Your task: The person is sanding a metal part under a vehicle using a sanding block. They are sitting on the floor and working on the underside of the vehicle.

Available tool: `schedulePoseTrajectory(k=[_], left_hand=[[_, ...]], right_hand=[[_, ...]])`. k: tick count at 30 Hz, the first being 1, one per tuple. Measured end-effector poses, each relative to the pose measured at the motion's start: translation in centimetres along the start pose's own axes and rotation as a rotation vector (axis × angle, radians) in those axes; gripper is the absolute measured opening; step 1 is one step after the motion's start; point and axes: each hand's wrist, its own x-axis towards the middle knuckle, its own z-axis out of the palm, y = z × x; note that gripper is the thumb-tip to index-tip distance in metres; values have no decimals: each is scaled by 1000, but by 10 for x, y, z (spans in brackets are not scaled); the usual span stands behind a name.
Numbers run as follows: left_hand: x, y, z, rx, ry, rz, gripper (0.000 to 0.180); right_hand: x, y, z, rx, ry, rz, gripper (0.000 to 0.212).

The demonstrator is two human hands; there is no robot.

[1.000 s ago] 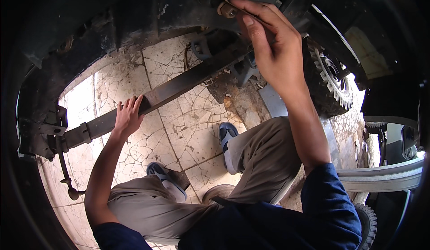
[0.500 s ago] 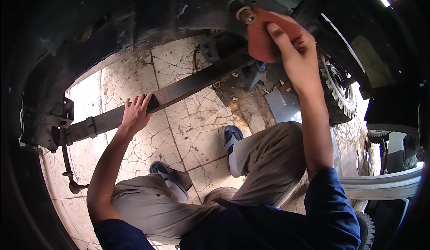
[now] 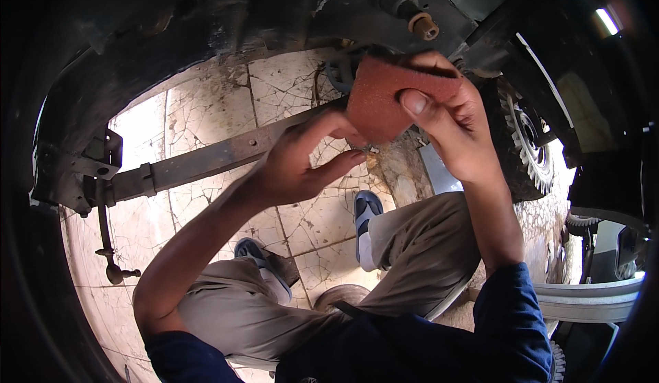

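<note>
Red sheet (image 3: 384, 105) with a grainy, sandpaper-like face, curled along its upper right edge, is pinched in the right hand (image 3: 460, 136): the thumb presses on the front while the fingers curl behind. I watch from a distance through the head camera and take the long metal bar (image 3: 206, 162), which slants from lower left to upper right, as my landmark. The sheet is seen at the bar's upper right end, and the bar runs out of sight behind it. The left hand (image 3: 295, 163) appears in front of the bar, just left of the sheet, its thumb and fingers curved and parted; the fingertips come close to the sheet's lower left edge, and I cannot tell whether they touch it. Above the bar's right end, a brown metal stub (image 3: 423, 26) sticks out from a dark metal body (image 3: 261, 33) that arches over the bar; the stub is apart from both hands. Off beyond the bar's right end is a toothed wheel (image 3: 539, 143), and near the bar's lower left end hangs a short rod (image 3: 113, 272) with a rounded joint at its tip. Beneath the bar spreads a cracked, pale tile floor (image 3: 206, 105); lower in view than the bar are blue sandals (image 3: 367, 211), khaki trousers (image 3: 419, 246) and a navy shirt (image 3: 384, 352).
</note>
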Motion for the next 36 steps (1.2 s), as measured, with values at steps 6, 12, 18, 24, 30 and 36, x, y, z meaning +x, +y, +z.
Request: schedulePoseTrajectory(k=[6,12,18,24,30,36], left_hand=[[-7,1,3,-265,234,-204,16],[-5,-2,-5,-135,387,-166,13],[-11,-7,-6,417,295,105,20],[-7,5,-13,625,179,319,29],[-6,15,-17,679,100,427,33],[-23,-17,-24,635,170,200,41]], right_hand=[[3,13,-16,212,-79,269,18],[4,23,-36,-139,-275,257,34],[0,12,-23,-383,-485,213,41],[-5,9,-9,-589,-473,68,41],[-7,13,-1,-810,-433,-167,33],[-4,-22,-20,-981,-329,220,16]])
